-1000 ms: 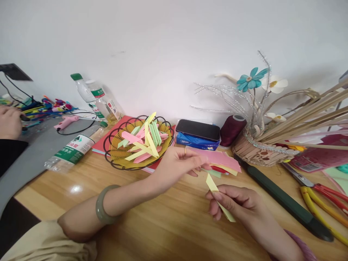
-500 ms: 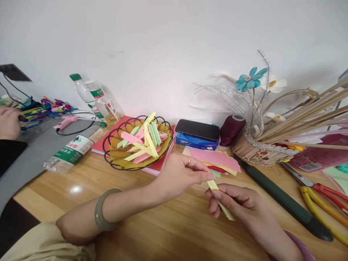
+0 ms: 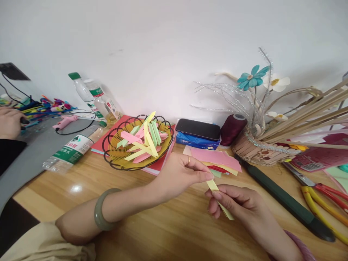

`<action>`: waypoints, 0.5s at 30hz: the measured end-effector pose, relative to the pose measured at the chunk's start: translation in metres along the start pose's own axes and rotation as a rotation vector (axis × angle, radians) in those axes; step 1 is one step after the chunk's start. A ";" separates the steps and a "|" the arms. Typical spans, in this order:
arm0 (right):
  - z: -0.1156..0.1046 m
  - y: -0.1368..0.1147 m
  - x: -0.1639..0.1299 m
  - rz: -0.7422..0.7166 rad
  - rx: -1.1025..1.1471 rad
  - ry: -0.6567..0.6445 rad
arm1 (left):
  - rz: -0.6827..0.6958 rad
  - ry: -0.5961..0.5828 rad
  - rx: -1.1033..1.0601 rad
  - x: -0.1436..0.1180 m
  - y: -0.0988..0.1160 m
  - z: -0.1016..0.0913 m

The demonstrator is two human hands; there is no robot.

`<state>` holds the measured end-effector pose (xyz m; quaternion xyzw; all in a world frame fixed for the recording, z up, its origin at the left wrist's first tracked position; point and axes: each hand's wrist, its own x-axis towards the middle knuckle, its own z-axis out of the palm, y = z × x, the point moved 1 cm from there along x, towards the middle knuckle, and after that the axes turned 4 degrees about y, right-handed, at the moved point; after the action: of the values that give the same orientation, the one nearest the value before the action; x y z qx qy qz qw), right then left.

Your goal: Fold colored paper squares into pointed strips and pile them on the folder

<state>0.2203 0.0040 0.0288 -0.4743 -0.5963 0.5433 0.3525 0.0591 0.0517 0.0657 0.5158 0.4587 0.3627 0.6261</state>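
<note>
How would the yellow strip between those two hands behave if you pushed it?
The yellow strip is probably very light, since it looks like narrow folded paper. It may feel stiffer than a single sheet, as its lower end appears layered. Those layers might spread a little if the right hand loosened its pinch.

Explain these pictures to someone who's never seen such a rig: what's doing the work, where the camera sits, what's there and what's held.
There is no machine: two bare hands are working, and every picture comes from one camera on the person's head, looking forward and down. The left hand and right hand both hold one narrow pale-yellow paper strip above the light-brown wooden table. Beyond them, a round yellow woven basket holds pink, green and yellow paper strips. Nearby are layered coloured paper sheets and a black rectangular phone on a blue packet.
</note>
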 end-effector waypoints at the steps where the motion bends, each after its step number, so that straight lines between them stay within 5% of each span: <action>1: 0.000 0.000 0.000 -0.003 -0.002 0.000 | 0.001 -0.002 -0.010 0.000 -0.001 0.000; 9: 0.000 0.000 -0.002 -0.004 -0.058 0.013 | 0.021 -0.113 -0.067 0.004 0.000 -0.005; 15: -0.001 -0.004 0.001 0.048 0.021 0.024 | 0.080 -0.171 0.162 0.005 -0.001 -0.002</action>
<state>0.2203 0.0059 0.0324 -0.4913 -0.5746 0.5521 0.3517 0.0590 0.0563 0.0637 0.6119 0.4105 0.3036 0.6041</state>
